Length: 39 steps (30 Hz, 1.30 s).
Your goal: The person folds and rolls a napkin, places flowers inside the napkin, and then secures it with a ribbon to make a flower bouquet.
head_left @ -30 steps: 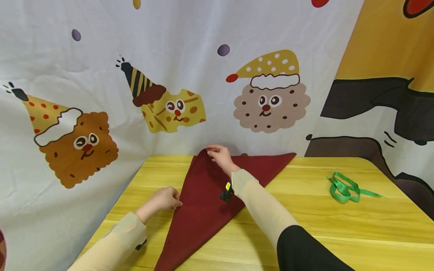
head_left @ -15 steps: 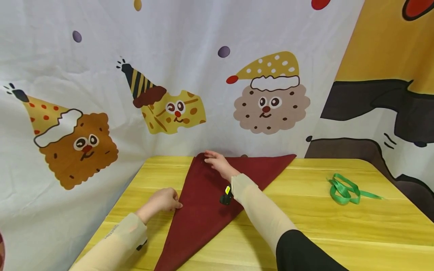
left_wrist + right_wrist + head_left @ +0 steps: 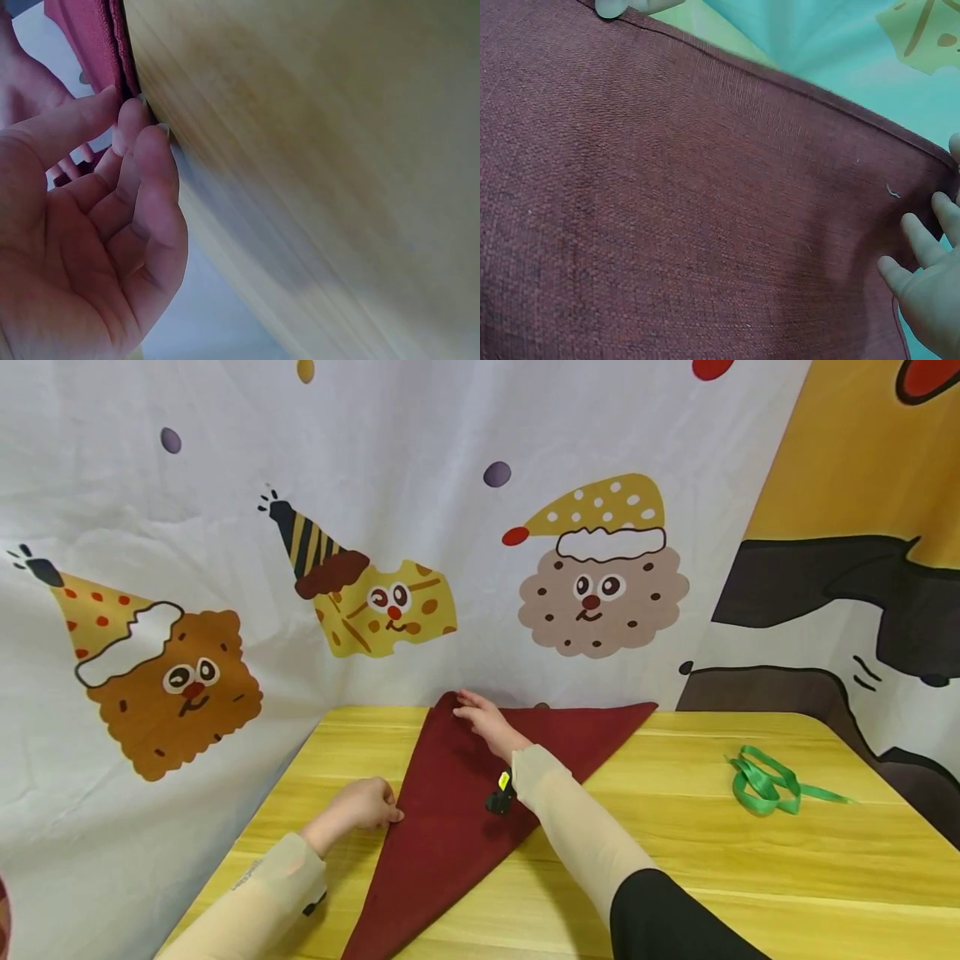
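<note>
A dark red woven cloth (image 3: pixel 442 835) lies folded into a large triangle, its long folded side running from the front of the table to the back right. My left hand (image 3: pixel 367 803) pinches its left edge between thumb and fingertips; in the left wrist view two layers of hem (image 3: pixel 120 45) show at those fingertips. At the far corner, my right hand (image 3: pixel 486 722) holds the raised tip of the cloth. In the right wrist view that hand (image 3: pixel 934 281) has its other fingers spread over the cloth, and the cloth's edge rises toward it.
A loosely coiled green ribbon (image 3: pixel 765 781) lies on the right of the wooden table (image 3: pixel 712 860). Behind the table's back edge hangs a white curtain (image 3: pixel 420 468) printed with cartoon figures. A small black device with a yellow mark (image 3: pixel 500 793) sits under the right wrist.
The right hand lowered the far corner of the cloth toward the table, then raised it slightly. The left hand has stayed at the left edge.
</note>
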Available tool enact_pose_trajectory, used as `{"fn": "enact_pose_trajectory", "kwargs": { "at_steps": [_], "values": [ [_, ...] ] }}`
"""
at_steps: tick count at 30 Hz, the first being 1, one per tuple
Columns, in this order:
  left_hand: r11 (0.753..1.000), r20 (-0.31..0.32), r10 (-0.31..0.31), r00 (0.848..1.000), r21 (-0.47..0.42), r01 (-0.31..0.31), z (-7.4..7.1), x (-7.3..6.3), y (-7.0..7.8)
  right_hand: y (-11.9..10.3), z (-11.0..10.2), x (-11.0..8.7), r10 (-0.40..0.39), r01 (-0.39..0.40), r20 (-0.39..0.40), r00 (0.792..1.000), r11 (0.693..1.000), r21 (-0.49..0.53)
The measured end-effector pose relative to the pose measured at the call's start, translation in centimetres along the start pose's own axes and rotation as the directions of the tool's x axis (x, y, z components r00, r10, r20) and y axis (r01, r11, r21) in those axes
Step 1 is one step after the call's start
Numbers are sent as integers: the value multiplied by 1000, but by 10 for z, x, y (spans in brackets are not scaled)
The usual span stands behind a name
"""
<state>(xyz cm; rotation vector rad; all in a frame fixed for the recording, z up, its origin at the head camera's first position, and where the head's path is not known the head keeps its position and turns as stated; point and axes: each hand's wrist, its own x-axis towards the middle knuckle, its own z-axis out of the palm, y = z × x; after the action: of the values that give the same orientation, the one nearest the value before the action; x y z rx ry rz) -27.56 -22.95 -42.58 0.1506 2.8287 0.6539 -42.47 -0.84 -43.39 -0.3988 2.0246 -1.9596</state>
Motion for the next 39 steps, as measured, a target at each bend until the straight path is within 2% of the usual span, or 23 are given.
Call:
{"fn": "enact_pose_trajectory", "kwargs": {
  "at_steps": [9,13,17,21,26,33,36,39],
  "values": [
    [1000,1,-8,1000,-2,8,1,2,-2,2,1,3,22,-21,35,999,1000,-23],
    [1000,7,-6,1000,2,6,1,3,-1,4,5,1,44,-35,69,997,993,-116],
    [1000,12,-9,1000,8,9,1,4,0,4,8,-4,79,-54,96,992,970,-235],
    [1000,24,-14,1000,7,14,0,4,0,6,9,-6,102,-54,113,988,929,-367],
    [1000,32,-12,999,0,12,-2,3,0,5,6,-9,112,-6,164,980,844,-537],
    [1000,24,-11,1000,10,10,-4,1,2,6,0,-12,109,51,215,971,777,-628],
    [1000,26,-16,1000,14,15,-3,2,1,8,-2,-12,106,72,230,968,755,-652],
    [1000,28,-22,999,3,22,-3,2,0,10,-4,-14,104,80,234,967,746,-661]
  ]
}}
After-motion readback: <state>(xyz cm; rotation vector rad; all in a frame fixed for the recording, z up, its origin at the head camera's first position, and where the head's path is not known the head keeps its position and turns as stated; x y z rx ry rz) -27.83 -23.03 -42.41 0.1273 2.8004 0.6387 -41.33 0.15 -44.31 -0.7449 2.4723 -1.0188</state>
